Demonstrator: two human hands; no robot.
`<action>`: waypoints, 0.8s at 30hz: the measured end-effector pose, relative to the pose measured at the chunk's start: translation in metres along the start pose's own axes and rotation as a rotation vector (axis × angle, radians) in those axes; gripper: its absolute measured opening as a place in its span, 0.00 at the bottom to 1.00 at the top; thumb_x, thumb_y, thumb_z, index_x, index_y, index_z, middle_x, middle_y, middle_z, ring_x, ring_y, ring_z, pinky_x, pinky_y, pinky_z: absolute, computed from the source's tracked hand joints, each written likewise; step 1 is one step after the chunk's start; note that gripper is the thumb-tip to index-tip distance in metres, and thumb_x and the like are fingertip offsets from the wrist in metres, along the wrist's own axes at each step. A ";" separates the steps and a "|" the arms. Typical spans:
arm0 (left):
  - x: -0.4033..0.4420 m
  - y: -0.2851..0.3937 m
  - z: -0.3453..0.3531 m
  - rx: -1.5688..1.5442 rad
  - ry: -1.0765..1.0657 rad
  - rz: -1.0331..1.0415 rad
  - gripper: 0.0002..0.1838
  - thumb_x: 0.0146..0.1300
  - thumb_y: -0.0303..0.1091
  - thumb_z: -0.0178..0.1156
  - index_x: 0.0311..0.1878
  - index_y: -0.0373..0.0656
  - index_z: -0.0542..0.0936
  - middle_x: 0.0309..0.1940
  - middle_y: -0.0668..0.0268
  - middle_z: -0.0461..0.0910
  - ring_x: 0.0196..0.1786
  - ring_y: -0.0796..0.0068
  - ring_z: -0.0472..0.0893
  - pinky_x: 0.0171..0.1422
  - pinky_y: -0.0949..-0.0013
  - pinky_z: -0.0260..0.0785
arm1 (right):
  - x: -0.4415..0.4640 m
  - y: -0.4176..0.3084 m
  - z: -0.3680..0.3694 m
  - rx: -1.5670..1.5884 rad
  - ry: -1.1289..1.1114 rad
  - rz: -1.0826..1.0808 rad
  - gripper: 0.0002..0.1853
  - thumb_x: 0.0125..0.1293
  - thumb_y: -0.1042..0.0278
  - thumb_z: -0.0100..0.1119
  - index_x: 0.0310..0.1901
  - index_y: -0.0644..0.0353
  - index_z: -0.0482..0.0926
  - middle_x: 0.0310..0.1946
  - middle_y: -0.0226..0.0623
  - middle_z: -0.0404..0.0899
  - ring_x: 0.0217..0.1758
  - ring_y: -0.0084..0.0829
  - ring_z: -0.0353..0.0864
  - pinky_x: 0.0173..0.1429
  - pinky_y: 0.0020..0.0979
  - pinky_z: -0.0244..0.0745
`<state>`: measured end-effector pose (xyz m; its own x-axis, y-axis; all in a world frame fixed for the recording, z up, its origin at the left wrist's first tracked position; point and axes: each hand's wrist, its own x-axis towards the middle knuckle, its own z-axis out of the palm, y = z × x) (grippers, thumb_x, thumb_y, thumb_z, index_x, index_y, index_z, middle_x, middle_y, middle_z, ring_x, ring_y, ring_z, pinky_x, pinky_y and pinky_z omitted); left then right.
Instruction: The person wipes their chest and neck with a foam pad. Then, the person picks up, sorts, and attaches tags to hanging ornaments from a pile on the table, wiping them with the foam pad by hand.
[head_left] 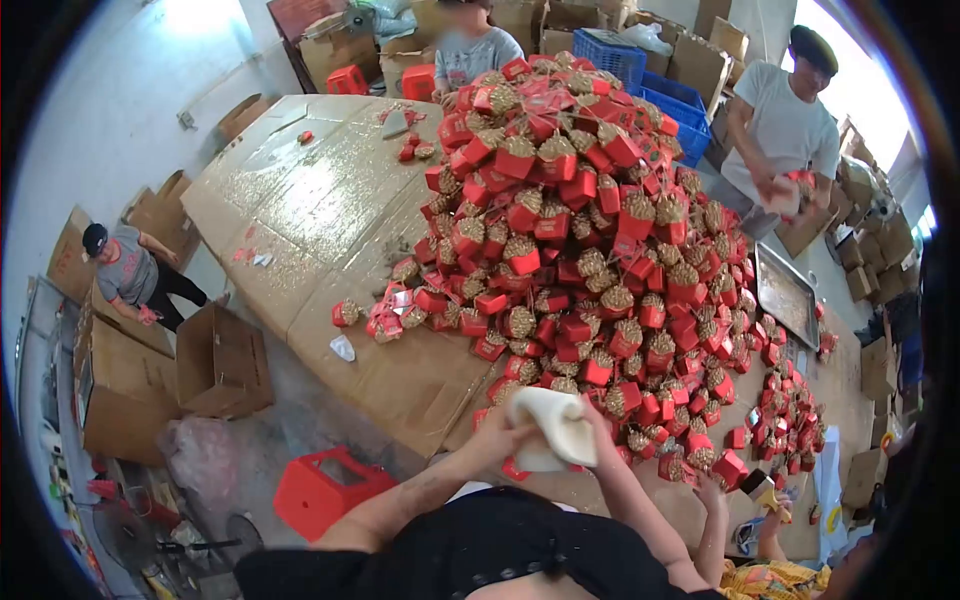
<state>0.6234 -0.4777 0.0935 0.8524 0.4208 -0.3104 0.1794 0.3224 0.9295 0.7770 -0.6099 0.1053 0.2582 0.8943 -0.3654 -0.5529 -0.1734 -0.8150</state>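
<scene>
Between my two hands is a curled white sheet (550, 425), thick and soft-looking, bent over into a fold. My left hand (508, 437) grips its left edge. On the other side, my right hand (598, 437) has its fingers closed on the sheet's right edge, partly hidden by it. Just beyond the sheet rises a large heap of small red boxes with gold, bumpy tops (590, 270). A few red pieces lie close to my hands, at the near edge of the cardboard-covered table (400, 400).
A co-worker's hand (772, 500) at lower right holds a brush (758, 487). A metal tray (787, 295) lies right of the heap. Other people stand around the table. A red stool (330, 490) and an open cardboard box (225, 360) are on the floor at left.
</scene>
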 end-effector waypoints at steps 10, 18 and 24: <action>-0.180 0.027 -0.180 -0.046 1.206 0.229 0.24 0.61 0.28 0.64 0.60 0.39 0.72 0.47 0.60 0.79 0.47 0.71 0.78 0.51 0.68 0.73 | 0.175 -0.202 0.069 -1.051 0.255 -1.050 0.08 0.63 0.73 0.61 0.44 0.64 0.79 0.40 0.39 0.81 0.42 0.29 0.81 0.46 0.29 0.76; -0.201 0.018 -0.225 -0.165 1.308 0.210 0.33 0.62 0.30 0.62 0.68 0.36 0.59 0.58 0.54 0.71 0.55 0.63 0.74 0.58 0.63 0.69 | 0.288 -0.323 0.067 -1.754 1.030 -0.885 0.24 0.61 0.60 0.62 0.56 0.59 0.70 0.42 0.45 0.82 0.51 0.46 0.81 0.53 0.46 0.77; -0.129 0.043 -0.268 -0.073 0.920 0.164 0.25 0.60 0.28 0.64 0.59 0.36 0.68 0.50 0.61 0.75 0.51 0.70 0.75 0.56 0.67 0.68 | 0.248 -0.349 0.065 -1.936 0.826 -0.373 0.19 0.58 0.52 0.62 0.49 0.50 0.80 0.46 0.37 0.83 0.49 0.42 0.83 0.50 0.46 0.77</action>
<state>0.3893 -0.2914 0.1200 0.1346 0.9611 -0.2413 0.0332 0.2390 0.9704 0.9826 -0.3005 0.3283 0.6314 0.7320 0.2560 0.7566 -0.6538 0.0036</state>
